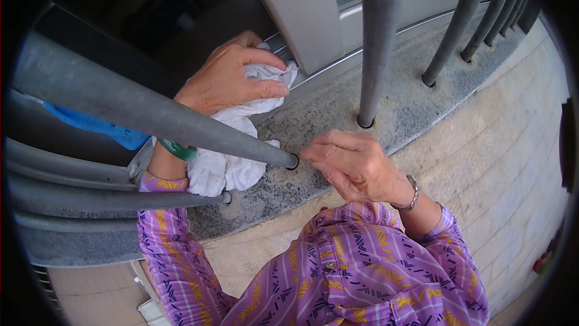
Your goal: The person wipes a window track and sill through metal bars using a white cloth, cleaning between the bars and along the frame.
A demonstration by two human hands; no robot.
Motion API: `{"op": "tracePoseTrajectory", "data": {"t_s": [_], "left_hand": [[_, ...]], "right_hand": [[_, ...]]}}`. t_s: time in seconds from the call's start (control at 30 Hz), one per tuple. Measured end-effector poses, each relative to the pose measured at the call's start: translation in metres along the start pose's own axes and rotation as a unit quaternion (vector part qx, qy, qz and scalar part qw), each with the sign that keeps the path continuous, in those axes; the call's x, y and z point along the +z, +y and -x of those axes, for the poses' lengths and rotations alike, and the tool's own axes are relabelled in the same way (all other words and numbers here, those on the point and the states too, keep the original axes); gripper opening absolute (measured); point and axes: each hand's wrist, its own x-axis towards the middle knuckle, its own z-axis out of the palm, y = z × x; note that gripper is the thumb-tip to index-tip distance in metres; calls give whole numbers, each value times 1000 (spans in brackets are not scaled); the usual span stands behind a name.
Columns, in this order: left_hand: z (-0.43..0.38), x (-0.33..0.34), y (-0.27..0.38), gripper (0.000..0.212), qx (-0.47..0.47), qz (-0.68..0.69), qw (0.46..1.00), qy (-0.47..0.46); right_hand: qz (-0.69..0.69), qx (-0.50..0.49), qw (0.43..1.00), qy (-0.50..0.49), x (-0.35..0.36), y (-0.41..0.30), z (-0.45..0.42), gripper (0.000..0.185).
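My left hand (230, 75) reaches between the grey metal bars and grips a crumpled white cloth (228, 167). Its fingertips press the cloth to the metal track at the foot of the window frame (307, 23). Part of the cloth trails down over the stone sill (289, 122), behind a thick bar (158, 118). A green bangle is on the left wrist. My right hand (355, 163), with a metal-banded watch (413, 194), is over the sill's outer edge by the foot of that bar. Its fingers are drawn together, slightly blurred, with nothing visible in them.
Further upright bars (382, 45) stand in holes along the sill, to the right and lower left. Blue material (99, 124) shows behind the thick bar at left. The window opening is dark inside. A tiled wall (493, 158) lies below the sill.
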Motion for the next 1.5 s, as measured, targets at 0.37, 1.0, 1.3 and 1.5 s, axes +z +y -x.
{"op": "tracePoseTrajectory", "data": {"t_s": [0.37,1.0,1.3,1.5], "left_hand": [[11,20,3,47,37,-177,982,51],[147,-4,-34,24,-224,-102,958,149],[92,-16,-33,18,-112,127,966,194],[38,-21,-19,20,-88,212,963,143]], "right_hand": [[64,0,997,-31,1,-4,-2,23],[52,-36,997,-42,2,0,-3,27],[52,-41,997,-39,-2,-3,-1,27],[40,-39,998,-25,1,2,1,30]]}}
